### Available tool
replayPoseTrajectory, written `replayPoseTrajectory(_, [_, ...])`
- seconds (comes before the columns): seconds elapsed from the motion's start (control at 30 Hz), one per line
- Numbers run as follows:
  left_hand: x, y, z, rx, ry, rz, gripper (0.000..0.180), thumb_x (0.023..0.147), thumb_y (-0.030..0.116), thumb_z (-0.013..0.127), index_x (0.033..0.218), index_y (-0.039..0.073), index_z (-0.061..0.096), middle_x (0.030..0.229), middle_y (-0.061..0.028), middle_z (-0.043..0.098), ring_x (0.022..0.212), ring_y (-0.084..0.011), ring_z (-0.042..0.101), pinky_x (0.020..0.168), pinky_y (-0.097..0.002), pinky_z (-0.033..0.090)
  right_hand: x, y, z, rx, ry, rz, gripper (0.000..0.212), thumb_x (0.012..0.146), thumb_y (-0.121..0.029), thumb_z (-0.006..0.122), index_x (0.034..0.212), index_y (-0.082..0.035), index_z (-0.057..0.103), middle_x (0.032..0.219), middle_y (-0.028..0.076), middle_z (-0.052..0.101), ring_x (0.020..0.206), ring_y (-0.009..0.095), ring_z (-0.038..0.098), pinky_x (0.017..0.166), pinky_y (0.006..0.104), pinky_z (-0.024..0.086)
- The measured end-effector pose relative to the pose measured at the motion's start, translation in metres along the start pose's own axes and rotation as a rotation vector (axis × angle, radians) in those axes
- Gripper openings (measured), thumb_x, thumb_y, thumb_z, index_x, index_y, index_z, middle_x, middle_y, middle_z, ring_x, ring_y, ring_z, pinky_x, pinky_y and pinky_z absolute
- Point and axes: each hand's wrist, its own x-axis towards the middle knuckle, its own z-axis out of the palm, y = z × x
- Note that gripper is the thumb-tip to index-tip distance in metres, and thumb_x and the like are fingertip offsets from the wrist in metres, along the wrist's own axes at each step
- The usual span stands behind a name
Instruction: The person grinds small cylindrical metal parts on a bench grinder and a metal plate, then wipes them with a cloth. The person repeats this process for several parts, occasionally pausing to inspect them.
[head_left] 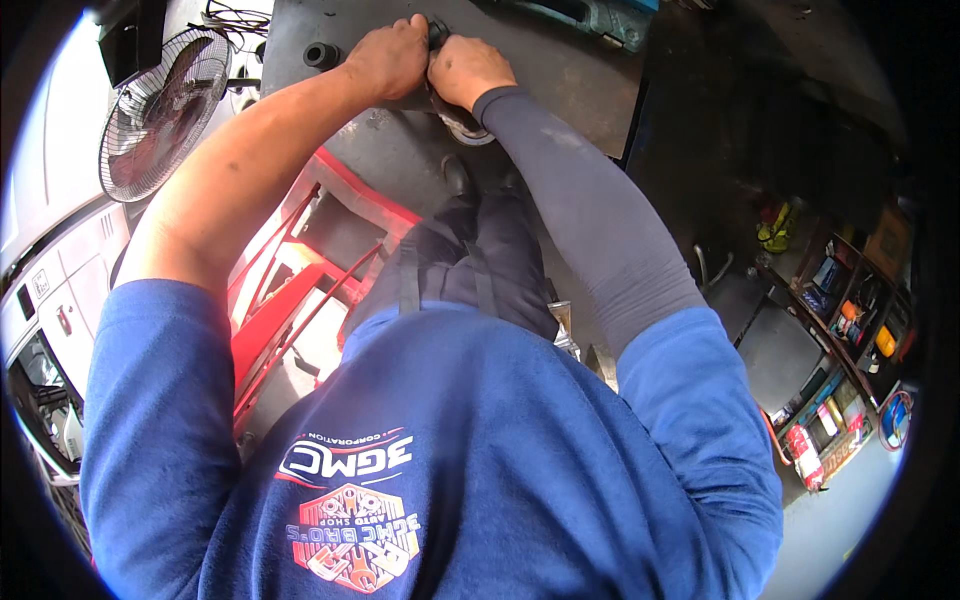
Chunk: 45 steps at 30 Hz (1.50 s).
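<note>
Over the dark work table (pixel 575 95), at the upper middle of the view, both of my hands are close together on a dark metal part with a ring-shaped end (pixel 468 132). My left hand (pixel 393 57) is closed, its fingers curled by a short black cylindrical piece (pixel 437 34). Beside it my right hand (pixel 470 72) is closed on the metal part, which sticks out below it toward my body. The fingers hide most of the part. To the left of my left hand a black round hollow piece (pixel 321 55) stands on the table, apart from it.
A blue-green tool case (pixel 600 22) lies at the table's far side. At the left stands a caged fan (pixel 165 115); a red metal frame (pixel 300 285) is below the table's near edge. Shelves with tools (pixel 850 300) and a red bottle-shaped container (pixel 803 455) are at the right.
</note>
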Motion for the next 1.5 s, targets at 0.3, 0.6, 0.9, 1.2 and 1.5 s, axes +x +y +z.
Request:
replayPoseTrajectory(0.3, [0.014, 0.0, -0.015, 0.147, -0.103, -0.023, 0.031, 0.103, 0.02, 0.06, 0.125, -0.001, 0.051, 0.123, -0.0291, 0.073, 0.115, -0.0471, 0.074, 0.1, -0.052, 0.06, -0.032, 0.009, -0.008, 0.0, -0.072, 0.02, 0.043, 0.106, -0.036, 0.058, 0.122, -0.004, 0.08, 0.127, 0.029, 0.076, 0.119, 0.049, 0.073, 0.105, 0.0544, 0.058])
replayPoseTrajectory(0.6, [0.01, -0.004, -0.014, 0.06, -0.049, 0.061, 0.036, 0.102, 0.021, 0.062, 0.124, -0.005, 0.051, 0.122, -0.0309, 0.072, 0.113, -0.0472, 0.075, 0.098, -0.0518, 0.061, -0.01, 0.009, 0.005, 0.059, -0.04, -0.005, 0.047, 0.106, -0.038, 0.056, 0.118, 0.001, 0.08, 0.122, 0.03, 0.077, 0.119, 0.05, 0.072, 0.107, 0.0545, 0.057])
replayPoseTrajectory(0.9, [0.016, -0.01, -0.012, -0.016, -0.017, 0.003, 0.027, 0.1, 0.013, 0.06, 0.119, -0.003, 0.05, 0.117, -0.0327, 0.071, 0.109, -0.0527, 0.071, 0.095, -0.0575, 0.058, 0.029, 0.001, -0.016, -0.035, -0.116, -0.046, 0.048, 0.106, -0.038, 0.054, 0.118, 0.0, 0.082, 0.127, 0.029, 0.076, 0.122, 0.047, 0.072, 0.107, 0.0529, 0.057])
replayPoseTrajectory(1.2, [0.013, 0.002, -0.024, 0.116, -0.074, 0.009, 0.033, 0.101, 0.017, 0.06, 0.127, -0.001, 0.052, 0.127, -0.0288, 0.071, 0.119, -0.0466, 0.073, 0.103, -0.0516, 0.058, -0.015, 0.008, -0.007, 0.001, -0.097, -0.017, 0.047, 0.108, -0.036, 0.053, 0.125, -0.002, 0.08, 0.128, 0.029, 0.075, 0.123, 0.048, 0.071, 0.11, 0.0526, 0.055])
replayPoseTrajectory(1.5, [0.017, -0.007, -0.017, 0.106, -0.068, -0.011, 0.034, 0.101, 0.019, 0.061, 0.127, -0.002, 0.053, 0.126, -0.0292, 0.072, 0.115, -0.0463, 0.075, 0.1, -0.0508, 0.061, 0.029, 0.003, -0.006, 0.01, -0.083, -0.064, 0.05, 0.107, -0.038, 0.054, 0.119, 0.002, 0.08, 0.124, 0.033, 0.075, 0.12, 0.05, 0.071, 0.107, 0.0543, 0.056])
